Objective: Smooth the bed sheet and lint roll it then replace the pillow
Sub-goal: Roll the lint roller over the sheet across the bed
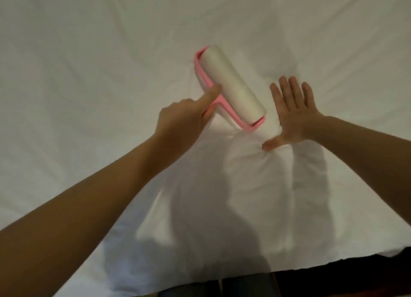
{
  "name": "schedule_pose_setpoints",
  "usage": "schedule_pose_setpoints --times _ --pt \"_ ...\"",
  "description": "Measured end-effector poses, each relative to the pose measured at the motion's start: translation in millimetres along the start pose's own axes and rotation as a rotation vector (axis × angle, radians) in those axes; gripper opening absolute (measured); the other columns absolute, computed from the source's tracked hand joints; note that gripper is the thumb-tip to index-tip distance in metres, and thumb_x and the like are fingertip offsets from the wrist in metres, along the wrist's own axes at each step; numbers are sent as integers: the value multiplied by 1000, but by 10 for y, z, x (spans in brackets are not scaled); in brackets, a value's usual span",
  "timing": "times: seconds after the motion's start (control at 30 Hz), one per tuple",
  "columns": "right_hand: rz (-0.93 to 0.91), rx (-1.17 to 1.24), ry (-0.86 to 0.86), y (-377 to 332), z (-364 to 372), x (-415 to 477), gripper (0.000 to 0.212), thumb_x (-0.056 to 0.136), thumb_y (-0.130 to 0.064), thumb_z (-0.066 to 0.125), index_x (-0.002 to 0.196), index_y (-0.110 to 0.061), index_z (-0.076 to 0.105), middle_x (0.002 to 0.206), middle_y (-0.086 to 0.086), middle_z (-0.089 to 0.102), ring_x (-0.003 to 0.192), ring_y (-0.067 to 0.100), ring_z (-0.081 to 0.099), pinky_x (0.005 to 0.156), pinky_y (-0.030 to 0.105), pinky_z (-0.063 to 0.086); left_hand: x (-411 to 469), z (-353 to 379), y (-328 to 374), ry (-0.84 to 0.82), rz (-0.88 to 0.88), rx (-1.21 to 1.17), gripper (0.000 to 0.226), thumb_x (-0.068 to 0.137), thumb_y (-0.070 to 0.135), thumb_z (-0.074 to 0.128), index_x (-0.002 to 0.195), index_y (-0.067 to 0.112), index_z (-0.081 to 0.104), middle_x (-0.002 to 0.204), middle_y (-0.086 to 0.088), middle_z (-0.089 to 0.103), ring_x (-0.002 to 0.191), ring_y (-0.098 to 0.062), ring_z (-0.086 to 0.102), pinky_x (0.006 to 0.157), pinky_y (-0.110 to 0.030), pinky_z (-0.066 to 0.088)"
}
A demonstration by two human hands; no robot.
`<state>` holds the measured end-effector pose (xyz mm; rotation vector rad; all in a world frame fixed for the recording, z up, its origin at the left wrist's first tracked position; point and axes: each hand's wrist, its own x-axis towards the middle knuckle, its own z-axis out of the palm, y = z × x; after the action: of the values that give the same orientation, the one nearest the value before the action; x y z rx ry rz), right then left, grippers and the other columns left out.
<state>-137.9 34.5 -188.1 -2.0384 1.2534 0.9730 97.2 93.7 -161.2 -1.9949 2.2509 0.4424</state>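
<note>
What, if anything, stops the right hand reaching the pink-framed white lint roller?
Likely nothing, so yes: the right hand lies flat on the white bed sheet beside the lint roller, with only sheet between.

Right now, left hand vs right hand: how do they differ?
The left hand is curled round the handle of the pink lint roller, index finger stretched along it; the right hand lies flat with fingers spread and holds nothing. The left hand is left of the roller, the right hand to its right. Both are bare, on or just over the white bed sheet.

Left grip (184, 118) curled, forefinger (211, 94) seemingly out, right grip (294, 116) flat, splayed
</note>
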Motion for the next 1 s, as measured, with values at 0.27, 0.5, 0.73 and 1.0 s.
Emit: schedule_pose_setpoints --times 0.27,0.5,0.73,1.0 --pt "3 -23 -79 3 -10 45 140 59 -86 54 100 -18 -61 107 6 -65 101 25 -59 94 42 -36 -1483 -302 -934 -316 -66 48 56 97 56 10 135 30 42 47 3 36 28 -17 33 42 -11 19" --pt "-16 5 -65 8 10 75 140 47 -95 44 105 -18 -58 112 5 -62 103 24 -59 82 35 -45 -217 85 -178 98 45 65 47 89 41 36 129 26 57 47 -6 51 29 -27 47 38 -21 31" --pt "-69 70 9 77 90 141 135 52 -92 46 113 -19 -50 124 4 -52 116 22 -50 83 33 -44 -999 -70 -300 -131 -138 -68 47 94 49 26 137 35 38 51 -3 50 33 -27 50 36 -21 29" --pt "-191 100 236 182 357 316 142 46 -101 -4 145 1 2 151 30 6 137 43 3 108 51 -18 -576 28 -205 -5 -52 58 47 90 42 34 130 26 54 44 -6 48 27 -27 45 35 -21 27"
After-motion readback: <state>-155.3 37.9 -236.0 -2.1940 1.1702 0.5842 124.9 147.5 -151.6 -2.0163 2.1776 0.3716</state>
